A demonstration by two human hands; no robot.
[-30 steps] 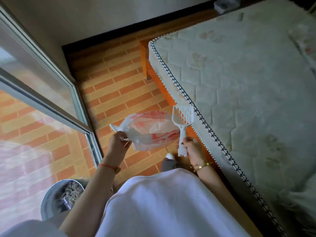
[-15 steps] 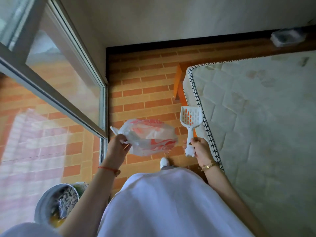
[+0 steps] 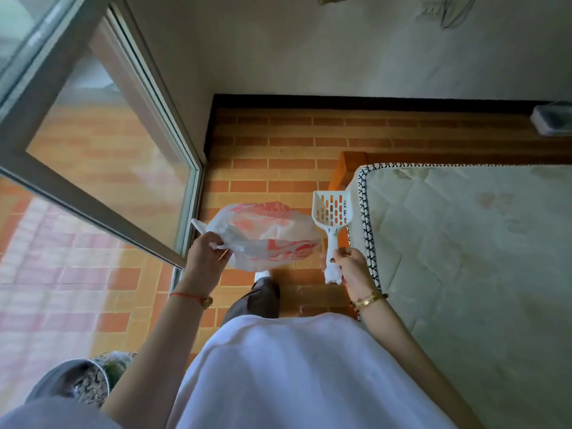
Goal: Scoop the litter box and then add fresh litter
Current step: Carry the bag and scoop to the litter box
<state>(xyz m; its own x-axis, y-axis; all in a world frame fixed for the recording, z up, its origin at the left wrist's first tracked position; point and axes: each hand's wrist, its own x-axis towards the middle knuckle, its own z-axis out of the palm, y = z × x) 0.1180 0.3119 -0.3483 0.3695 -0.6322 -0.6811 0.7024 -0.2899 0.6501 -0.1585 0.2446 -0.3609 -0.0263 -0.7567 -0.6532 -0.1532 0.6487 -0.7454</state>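
Observation:
My left hand [image 3: 205, 257] grips the bunched neck of a white plastic bag [image 3: 269, 233] with red print, held out in front of me above the floor. My right hand [image 3: 351, 267] holds a white slotted litter scoop [image 3: 332, 212] by its handle, the scoop end pointing away from me and empty. The scoop is right of the bag, close to the mattress edge. No litter box is in view.
A bare quilted mattress [image 3: 464, 258] on an orange wooden frame [image 3: 340, 168] fills the right. A sliding glass door [image 3: 102, 168] stands at the left. Brick-patterned floor [image 3: 278, 144] runs ahead to a wall. A grey round container [image 3: 77, 382] with debris sits at lower left, and a small tray [image 3: 554, 119] lies at the far right.
The view has swung left and forward along the mattress side; the far wall now shows. Both hands keep the bag and scoop held the same way.

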